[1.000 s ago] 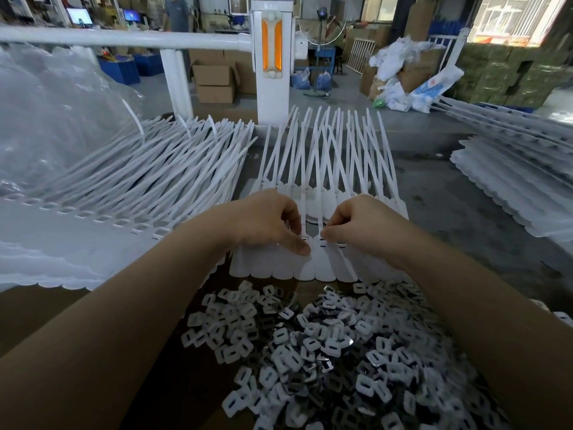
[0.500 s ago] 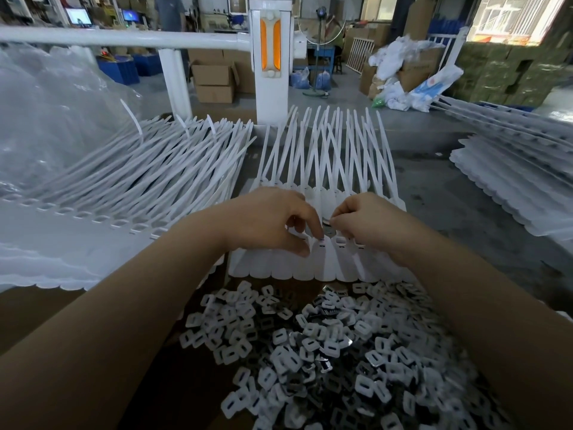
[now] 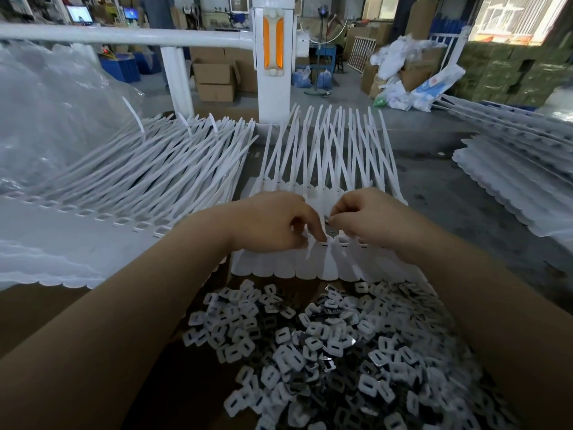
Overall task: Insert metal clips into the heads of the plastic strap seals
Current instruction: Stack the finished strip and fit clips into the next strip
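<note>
No readable writing or brand anywhere; the two monitors far back left are too blurred to read. Row of white strap seals [image 3: 313,262] lies flat on the tabletop [image 3: 37,308], heads toward the person, straps fanning away toward a white post with orange reflector strips [image 3: 273,41]. Left hand [image 3: 273,225] rests on the seal heads, fingers curled, index fingertip pressing down on one head right by its slot; can't tell if it pinches anything. Right hand [image 3: 369,217] just beside it, thumb and index fingers clamped on a small metal clip [image 3: 327,220], held just above the heads, between the two hands and close to the left index finger. Loose pile of metal clips [image 3: 328,352] on the tabletop near the person, between both forearms, just in front of the seal row. Second, larger batch of white seals [image 3: 124,187] to the left, partly overlapped by clear plastic sheeting [image 3: 46,119]. More stacked seals [image 3: 511,181] well apart on the right. Cardboard boxes [image 3: 217,76] on the floor behind.
</note>
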The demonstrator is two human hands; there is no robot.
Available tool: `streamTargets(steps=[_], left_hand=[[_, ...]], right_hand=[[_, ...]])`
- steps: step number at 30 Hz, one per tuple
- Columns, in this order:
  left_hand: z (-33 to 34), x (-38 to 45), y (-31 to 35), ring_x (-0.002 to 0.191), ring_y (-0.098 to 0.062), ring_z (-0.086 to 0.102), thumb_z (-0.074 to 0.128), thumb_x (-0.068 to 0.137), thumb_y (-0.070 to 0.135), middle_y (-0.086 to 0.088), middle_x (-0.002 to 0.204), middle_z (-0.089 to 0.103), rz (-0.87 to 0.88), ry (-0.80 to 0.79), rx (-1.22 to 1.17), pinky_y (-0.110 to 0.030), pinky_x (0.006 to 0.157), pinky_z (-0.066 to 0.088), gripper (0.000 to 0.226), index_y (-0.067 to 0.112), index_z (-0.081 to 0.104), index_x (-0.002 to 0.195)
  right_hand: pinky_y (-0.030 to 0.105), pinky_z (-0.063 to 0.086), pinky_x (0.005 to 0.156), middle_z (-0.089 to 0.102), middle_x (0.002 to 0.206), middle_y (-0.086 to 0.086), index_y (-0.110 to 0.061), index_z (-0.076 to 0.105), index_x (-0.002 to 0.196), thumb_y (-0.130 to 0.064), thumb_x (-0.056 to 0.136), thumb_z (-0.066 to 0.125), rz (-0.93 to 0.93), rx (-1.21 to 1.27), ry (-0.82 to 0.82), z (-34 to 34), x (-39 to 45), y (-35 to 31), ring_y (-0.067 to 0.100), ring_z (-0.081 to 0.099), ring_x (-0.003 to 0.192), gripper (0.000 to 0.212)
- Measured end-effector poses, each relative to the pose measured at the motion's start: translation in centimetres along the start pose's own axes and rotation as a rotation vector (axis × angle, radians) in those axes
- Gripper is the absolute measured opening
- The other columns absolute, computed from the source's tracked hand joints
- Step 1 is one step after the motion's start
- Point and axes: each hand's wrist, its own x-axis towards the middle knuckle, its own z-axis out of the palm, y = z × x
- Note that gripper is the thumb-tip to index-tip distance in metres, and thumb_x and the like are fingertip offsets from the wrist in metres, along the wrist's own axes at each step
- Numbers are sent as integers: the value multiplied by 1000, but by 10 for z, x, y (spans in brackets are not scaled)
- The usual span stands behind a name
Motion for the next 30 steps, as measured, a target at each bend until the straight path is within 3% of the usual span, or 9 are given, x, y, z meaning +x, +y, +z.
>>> streamTargets(steps=[4,8,12,18,26,30], left_hand=[[3,0,-7,87,4,60,65,91,15,16,92,61,6,33,-237,-18,81,44,30,45,65,86],[5,0,-11,88,6,63,64,92,10,16,95,67,14,83,-317,-8,79,46,20,28,72,98],[7,2,-14,87,0,67,64,92,6,9,94,72,12,131,-362,-12,77,49,17,14,75,102],[9,4,-15,89,-8,68,66,91,9,5,96,73,20,151,-337,-24,85,54,15,14,75,101],[10,6,-18,83,0,67,66,91,10,13,89,72,8,155,-350,-12,75,50,15,16,75,101],[10,5,-16,82,0,67,65,91,9,15,87,71,10,146,-360,-11,74,49,14,16,75,100]], right_hand=[[19,51,68,73,81,-10,-26,72,84,-23,84,74,-265,18,-298,-7,-11,-10,5,68,74,4],[10,46,67,68,80,-22,-30,74,88,-25,81,77,-459,-161,-540,5,-20,-22,-5,62,72,10],[11,48,66,65,78,-21,-30,74,98,-23,80,79,-499,-231,-575,14,-22,-26,-6,60,71,20],[8,45,67,65,77,-25,-32,74,96,-24,79,79,-517,-243,-588,17,-24,-28,-6,61,72,19],[8,47,68,69,80,-23,-23,77,93,-21,82,76,-496,-187,-580,15,-23,-26,-8,62,74,11],[15,53,73,73,85,-16,-22,76,91,-19,83,76,-481,-133,-571,11,-23,-24,-3,66,76,9]])
